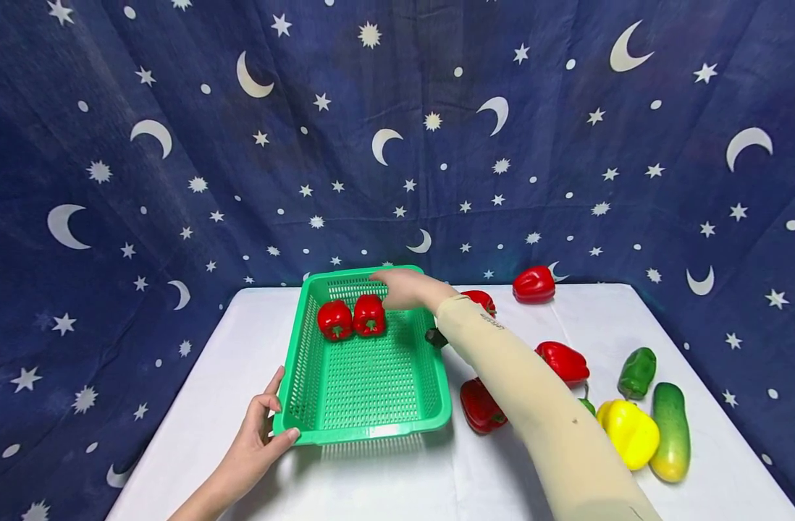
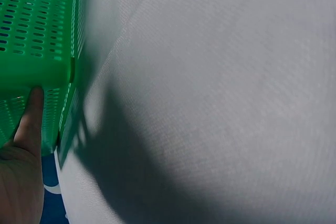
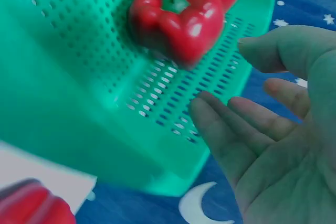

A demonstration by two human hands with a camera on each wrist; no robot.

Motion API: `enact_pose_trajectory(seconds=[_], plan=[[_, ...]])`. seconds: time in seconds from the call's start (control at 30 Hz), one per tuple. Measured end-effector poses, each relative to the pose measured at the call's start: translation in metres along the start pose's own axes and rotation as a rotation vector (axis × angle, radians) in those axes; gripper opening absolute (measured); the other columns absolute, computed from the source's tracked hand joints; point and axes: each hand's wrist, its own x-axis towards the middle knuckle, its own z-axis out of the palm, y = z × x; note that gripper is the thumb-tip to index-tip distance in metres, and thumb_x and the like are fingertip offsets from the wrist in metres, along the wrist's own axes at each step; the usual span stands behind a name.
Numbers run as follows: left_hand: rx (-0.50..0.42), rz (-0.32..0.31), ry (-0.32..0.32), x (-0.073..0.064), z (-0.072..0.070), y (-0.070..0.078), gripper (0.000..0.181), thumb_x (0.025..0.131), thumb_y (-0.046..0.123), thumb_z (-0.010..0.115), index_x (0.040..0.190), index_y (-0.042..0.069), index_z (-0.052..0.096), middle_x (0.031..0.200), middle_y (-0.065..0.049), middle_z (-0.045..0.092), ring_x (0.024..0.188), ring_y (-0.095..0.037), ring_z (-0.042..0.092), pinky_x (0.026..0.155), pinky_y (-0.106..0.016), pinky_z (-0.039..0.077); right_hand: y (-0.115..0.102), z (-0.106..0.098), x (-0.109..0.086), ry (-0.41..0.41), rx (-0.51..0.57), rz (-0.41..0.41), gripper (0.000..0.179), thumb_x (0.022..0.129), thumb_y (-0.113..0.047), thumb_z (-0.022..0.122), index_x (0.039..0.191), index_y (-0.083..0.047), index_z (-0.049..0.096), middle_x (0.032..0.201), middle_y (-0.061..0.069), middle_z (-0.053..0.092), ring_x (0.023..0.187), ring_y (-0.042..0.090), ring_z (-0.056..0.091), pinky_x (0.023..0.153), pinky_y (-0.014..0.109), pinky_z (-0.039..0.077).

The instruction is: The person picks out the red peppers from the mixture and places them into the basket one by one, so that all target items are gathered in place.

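Over the basket (image 1: 371,433), right-hand fingers (image 3: 215,127) hover near red peppers (image 3: 178,22).

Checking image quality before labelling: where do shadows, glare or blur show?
Head: a white glint on the front rim of the green perforated plastic basket; left wrist: a dark shadow across the white cloth; right wrist: highlights on a glossy red bell pepper, the basket's near wall looking soft.

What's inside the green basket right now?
Two red bell peppers sit side by side toward the far side of the green basket. In the head view, the right hand covers part of its far right corner; what lies under the peppers is hidden.
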Motion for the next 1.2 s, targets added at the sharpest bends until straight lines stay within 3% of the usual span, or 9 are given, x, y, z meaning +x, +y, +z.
enact_pose_trajectory(seconds=[0.1, 0.33, 0.73, 0.97, 1.2], plan=[[-0.008, 0.002, 0.004, 0.000, 0.000, 0.000, 0.035, 0.098, -0.011, 0.057, 0.112, -0.002, 0.025, 0.171, -0.014, 0.001, 0.138, -0.013, 0.042, 0.087, -0.031, 0.054, 0.000, -0.010, -0.012, 0.024, -0.033, -0.042, 0.065, 0.092, -0.012, 0.061, 0.155, -0.017, 0.044, 0.157, 0.002, 0.046, 0.143, 0.021, 0.041, 0.114, 0.041, 0.035], [0.009, -0.004, 0.011, 0.000, 0.000, -0.001, 0.036, 0.098, -0.010, 0.057, 0.111, -0.001, 0.025, 0.171, -0.013, 0.002, 0.138, -0.016, 0.042, 0.085, -0.032, 0.055, 0.004, -0.031, -0.049, 0.055, -0.022, -0.118, 0.064, 0.092, -0.010, 0.056, 0.155, -0.018, 0.044, 0.158, 0.001, 0.043, 0.118, 0.023, 0.061, 0.102, 0.040, 0.047], [0.018, -0.047, 0.025, -0.001, 0.000, -0.002, 0.036, 0.098, -0.008, 0.058, 0.112, -0.001, 0.026, 0.172, -0.009, 0.004, 0.136, -0.031, 0.043, 0.085, -0.033, 0.055, 0.035, -0.049, -0.098, 0.123, 0.042, -0.043, 0.059, 0.097, -0.016, 0.061, 0.154, -0.020, 0.046, 0.153, 0.004, 0.050, 0.125, 0.028, 0.061, 0.100, 0.048, 0.049], [0.029, -0.034, 0.025, -0.001, 0.000, -0.003, 0.036, 0.098, -0.008, 0.058, 0.112, -0.001, 0.026, 0.172, -0.008, 0.004, 0.136, -0.022, 0.044, 0.085, -0.032, 0.055, 0.058, -0.050, -0.116, 0.137, 0.066, -0.002, 0.062, 0.097, -0.015, 0.062, 0.155, -0.018, 0.044, 0.156, 0.005, 0.046, 0.129, 0.030, 0.057, 0.099, 0.049, 0.050], [0.019, -0.050, 0.025, -0.001, 0.001, -0.001, 0.035, 0.099, -0.007, 0.058, 0.112, -0.001, 0.026, 0.172, -0.008, 0.004, 0.136, -0.020, 0.043, 0.086, -0.032, 0.055, 0.078, -0.044, -0.131, 0.162, 0.031, 0.031, 0.063, 0.095, -0.017, 0.064, 0.155, -0.016, 0.045, 0.156, 0.009, 0.045, 0.135, 0.033, 0.051, 0.106, 0.054, 0.043]])
